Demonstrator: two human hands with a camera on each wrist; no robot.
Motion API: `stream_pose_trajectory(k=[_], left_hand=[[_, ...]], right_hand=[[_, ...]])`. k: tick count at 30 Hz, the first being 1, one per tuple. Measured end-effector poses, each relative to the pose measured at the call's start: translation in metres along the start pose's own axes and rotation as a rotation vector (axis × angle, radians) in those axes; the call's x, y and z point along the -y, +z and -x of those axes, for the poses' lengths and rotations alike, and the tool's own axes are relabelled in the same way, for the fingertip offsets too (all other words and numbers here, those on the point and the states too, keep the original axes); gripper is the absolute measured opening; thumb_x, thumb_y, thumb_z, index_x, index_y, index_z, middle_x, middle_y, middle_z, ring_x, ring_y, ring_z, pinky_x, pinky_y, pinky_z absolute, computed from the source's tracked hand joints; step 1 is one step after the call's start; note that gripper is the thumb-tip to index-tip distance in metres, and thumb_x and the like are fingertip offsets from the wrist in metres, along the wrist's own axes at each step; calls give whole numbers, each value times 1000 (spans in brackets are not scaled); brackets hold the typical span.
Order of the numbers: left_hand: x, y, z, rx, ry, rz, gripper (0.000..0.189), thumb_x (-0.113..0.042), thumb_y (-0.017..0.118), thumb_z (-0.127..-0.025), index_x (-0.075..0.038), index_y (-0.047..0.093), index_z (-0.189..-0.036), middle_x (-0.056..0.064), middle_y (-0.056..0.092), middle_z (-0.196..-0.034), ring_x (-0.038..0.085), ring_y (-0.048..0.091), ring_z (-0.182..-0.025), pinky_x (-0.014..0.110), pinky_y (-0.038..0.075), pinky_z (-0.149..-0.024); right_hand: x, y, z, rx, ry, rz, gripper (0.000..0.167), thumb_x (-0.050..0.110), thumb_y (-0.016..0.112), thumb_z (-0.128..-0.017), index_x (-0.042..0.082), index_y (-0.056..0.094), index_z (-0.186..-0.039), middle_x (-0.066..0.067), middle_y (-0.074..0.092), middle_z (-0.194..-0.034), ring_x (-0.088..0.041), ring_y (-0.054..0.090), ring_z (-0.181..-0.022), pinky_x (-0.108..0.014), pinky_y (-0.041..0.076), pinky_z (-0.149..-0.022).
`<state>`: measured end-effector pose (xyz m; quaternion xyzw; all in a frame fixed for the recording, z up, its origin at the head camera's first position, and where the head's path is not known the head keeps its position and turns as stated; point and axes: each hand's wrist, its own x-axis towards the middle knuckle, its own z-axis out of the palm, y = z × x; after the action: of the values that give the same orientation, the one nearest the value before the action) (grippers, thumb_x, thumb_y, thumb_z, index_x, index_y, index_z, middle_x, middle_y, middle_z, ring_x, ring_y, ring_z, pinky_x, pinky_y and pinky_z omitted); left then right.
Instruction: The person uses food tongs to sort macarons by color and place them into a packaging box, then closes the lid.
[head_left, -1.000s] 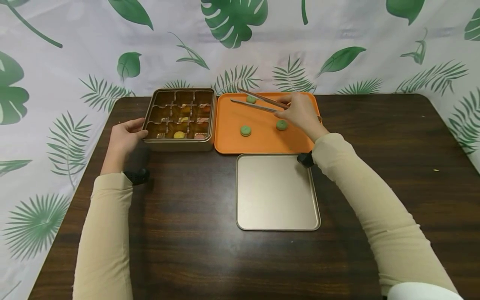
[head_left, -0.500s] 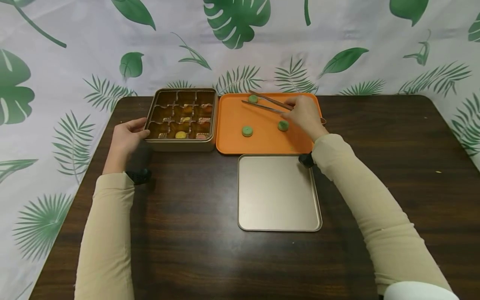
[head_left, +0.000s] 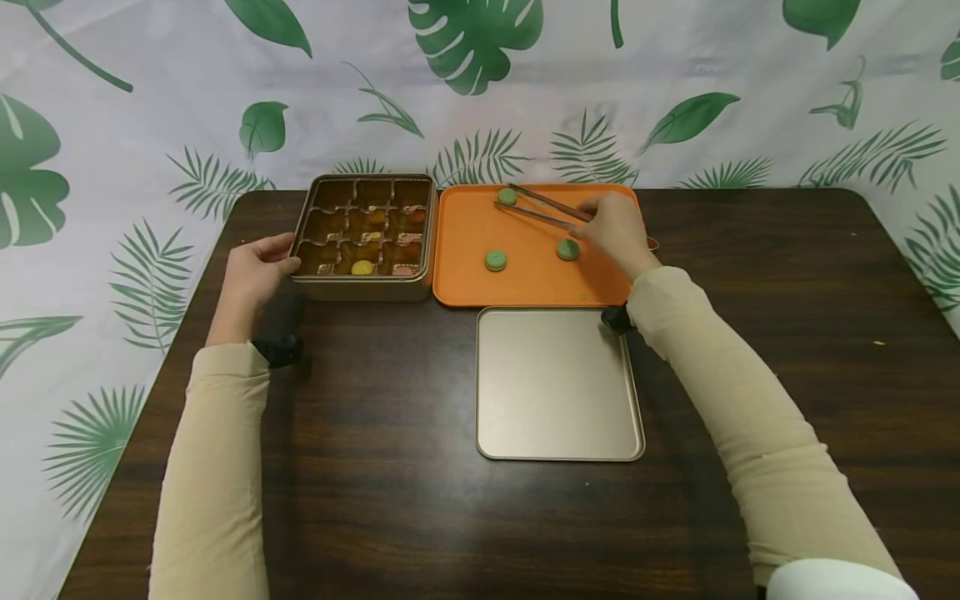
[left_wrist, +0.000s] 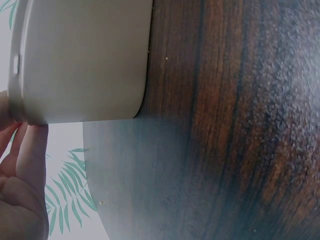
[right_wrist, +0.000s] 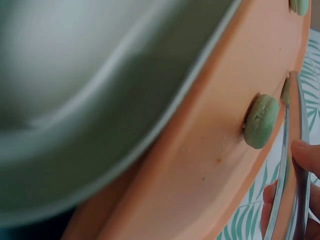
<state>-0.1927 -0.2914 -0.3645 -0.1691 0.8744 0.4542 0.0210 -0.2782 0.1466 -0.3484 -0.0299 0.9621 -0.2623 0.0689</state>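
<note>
My right hand [head_left: 617, 229] holds a pair of metal tongs [head_left: 542, 218], whose spread tips reach to either side of a green macaron [head_left: 507, 196] at the back of an orange tray [head_left: 528, 287]. Two other green macarons lie on the tray, one nearer the front [head_left: 496, 260] and one below my right hand [head_left: 567, 249]. The right wrist view has the tongs [right_wrist: 292, 140] between thumb and fingers. At the left, my left hand [head_left: 255, 271] grips the left rim of a square tin [head_left: 360, 290]. Its divided brown insert has yellow, orange and pink pieces in several compartments.
A flat, gold-coloured metal lid [head_left: 558, 383] lies in front of the orange tray, below my right wrist. The tin stands against the tray's left edge. Behind the dark wooden table [head_left: 375, 500] hangs a leaf-patterned cloth [head_left: 315, 92].
The tongs have shifted slightly to the right, and their tips now flank the back macaron. My left hand stays at the tin. The view has moved a little.
</note>
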Motion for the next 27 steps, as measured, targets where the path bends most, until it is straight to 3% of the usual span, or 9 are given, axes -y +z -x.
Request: stream_pose_trajectory(k=[13,27], left_hand=[[1,0,1,-1,1,-5,49,-10,50,-96,-4,40,-144,23,44,-146,32,43,-134,43,38,-110],[0,1,-1,3,-2,-6,49,-12,50,-97,-5,40,-145,22,43,-146,33,41,-135,44,36,-112]], right_hand=[[-3,-2,1,4,5,-27,40,14,65,-90,2,60,-128,-19,60,-130,-35,54,-119,-49,44,-101],[6,-11,0,-12,49,-73,43,20,67,-90,8,59,-131,-16,58,-134,-37,50,-124,-63,33,-107]])
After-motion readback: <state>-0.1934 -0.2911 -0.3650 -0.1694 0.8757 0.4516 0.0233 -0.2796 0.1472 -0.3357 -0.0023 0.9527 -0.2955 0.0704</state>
